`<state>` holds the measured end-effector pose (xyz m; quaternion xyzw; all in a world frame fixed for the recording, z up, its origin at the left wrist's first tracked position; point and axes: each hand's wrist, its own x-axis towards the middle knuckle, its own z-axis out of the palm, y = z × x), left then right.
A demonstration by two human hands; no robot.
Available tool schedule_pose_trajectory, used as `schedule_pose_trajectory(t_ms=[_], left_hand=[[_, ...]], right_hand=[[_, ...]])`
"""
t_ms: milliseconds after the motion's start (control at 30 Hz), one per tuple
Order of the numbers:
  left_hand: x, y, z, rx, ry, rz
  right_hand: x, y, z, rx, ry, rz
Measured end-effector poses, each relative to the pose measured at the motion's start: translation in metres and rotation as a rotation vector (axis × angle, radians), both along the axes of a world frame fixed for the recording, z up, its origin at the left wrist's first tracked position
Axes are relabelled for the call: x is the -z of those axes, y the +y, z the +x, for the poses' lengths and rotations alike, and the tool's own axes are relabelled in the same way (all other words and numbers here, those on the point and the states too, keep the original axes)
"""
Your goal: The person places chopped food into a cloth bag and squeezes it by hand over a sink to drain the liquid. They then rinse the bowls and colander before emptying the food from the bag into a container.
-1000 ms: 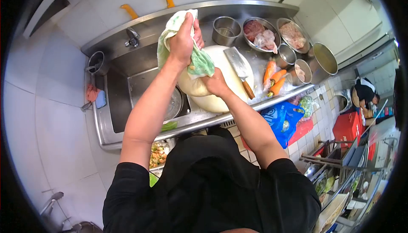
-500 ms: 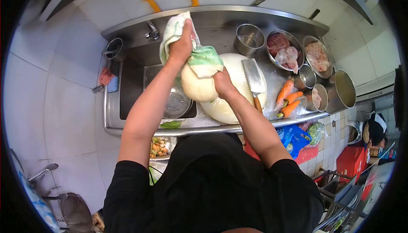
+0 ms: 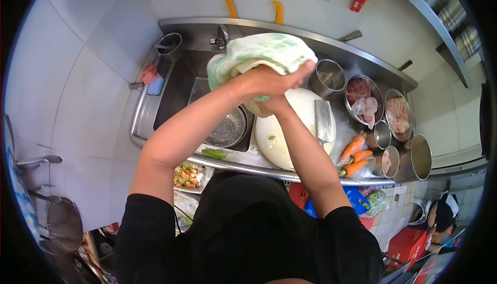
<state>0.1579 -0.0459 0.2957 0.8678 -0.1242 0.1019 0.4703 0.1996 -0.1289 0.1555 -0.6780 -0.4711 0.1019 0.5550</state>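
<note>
A white-and-green cloth (image 3: 261,51) is bunched above the edge between the sink and the counter. My left hand (image 3: 274,79) is closed on its near side, thumb pressed along the right end. My right hand (image 3: 278,104) grips the bundle from below, its fingers mostly hidden by the cloth and my left hand. The cloth covers the round cream-coloured thing that was in my grasp. Below lies a large round white cutting board (image 3: 272,139) with a small green leaf scrap (image 3: 272,137) on it. A cleaver (image 3: 324,121) rests on the board's right side, its handle behind my right forearm.
The sink (image 3: 171,97) holds a metal basin (image 3: 228,128) with water under the tap (image 3: 221,38). Right of the board are carrots (image 3: 354,157), an empty-looking pot (image 3: 327,77), bowls of raw meat (image 3: 362,100) and a tall pot (image 3: 417,159). A green leaf (image 3: 214,153) lies on the front edge.
The cloth has swung right and spread over the round cream-coloured thing, hiding it. My left hand has moved right and down, close over my right hand. The head view has shifted.
</note>
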Motion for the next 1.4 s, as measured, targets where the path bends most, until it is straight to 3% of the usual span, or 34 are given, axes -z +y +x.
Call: schedule_pose_trajectory(t_ms=[33,67,100,133,200,267,333,367,433,467,533,600,667,733,800,867,933,1000,1133,1200,1300,1333,1400], left_hand=[[-0.003,0.003,0.002,0.020,-0.086,0.191],[-0.006,0.012,0.004,0.003,-0.093,0.186],[-0.007,0.023,0.010,-0.083,-0.203,0.293],[-0.010,0.035,0.016,-0.168,-0.312,0.399],[-0.019,0.083,0.017,0.071,0.313,0.153],[0.010,0.111,-0.010,0.092,0.342,-0.101],[0.102,0.128,-0.016,0.223,0.450,-0.608],[0.132,0.126,-0.021,0.227,0.447,-0.608],[0.165,0.114,-0.044,0.499,0.599,-1.367],[0.172,0.108,-0.051,0.504,0.610,-1.380],[0.157,0.089,-0.063,0.876,0.509,-1.617],[0.152,0.099,-0.069,0.776,0.517,-1.626],[0.114,0.112,-0.082,0.450,0.404,-1.198],[0.105,0.119,-0.085,0.419,0.390,-1.140],[0.107,0.127,-0.086,0.133,0.171,-0.475],[0.104,0.120,-0.088,0.069,0.071,-0.424],[0.097,0.116,-0.094,-0.121,0.106,-0.163],[0.100,0.108,-0.098,-0.210,0.132,-0.070],[0.121,0.091,-0.095,-0.441,0.091,0.138],[0.142,0.081,-0.087,-0.506,0.050,0.151],[0.141,0.065,-0.088,-0.621,0.013,0.110],[0.140,0.062,-0.091,-0.678,0.028,0.056],[0.136,0.074,-0.105,-0.612,-0.114,-0.081]], right_hand=[[0.005,0.008,-0.001,0.112,0.101,0.072],[0.010,0.016,-0.002,0.222,0.203,0.143],[-0.046,0.014,-0.023,0.266,0.527,0.127],[-0.040,0.016,-0.019,0.258,0.521,0.117],[-0.022,0.019,-0.003,-0.017,0.952,0.407],[-0.051,0.023,-0.013,0.035,0.969,0.436],[-0.068,0.024,-0.012,-0.023,0.989,0.462],[-0.079,0.030,-0.013,-0.013,1.004,0.479],[-0.092,0.038,-0.010,-0.053,1.042,0.481],[-0.095,0.041,-0.011,-0.094,1.087,0.481],[-0.100,0.063,-0.021,0.037,1.071,0.537],[-0.100,0.079,-0.026,0.242,0.734,0.466],[-0.095,0.088,-0.028,0.279,0.655,0.465],[-0.086,0.089,-0.028,0.301,0.510,0.374],[-0.073,0.093,-0.024,0.395,0.397,0.276],[-0.061,0.095,-0.015,0.494,0.144,0.099],[-0.076,0.096,-0.030,0.468,0.202,0.100],[-0.080,0.099,-0.043,0.588,0.088,-0.020],[-0.053,0.115,-0.027,0.699,0.168,0.058],[-0.052,0.120,-0.031,0.883,0.281,0.025],[-0.043,0.127,-0.025,0.959,0.226,0.081],[-0.049,0.127,-0.026,0.958,0.225,0.085],[-0.068,0.123,-0.034,0.660,0.536,0.128]])
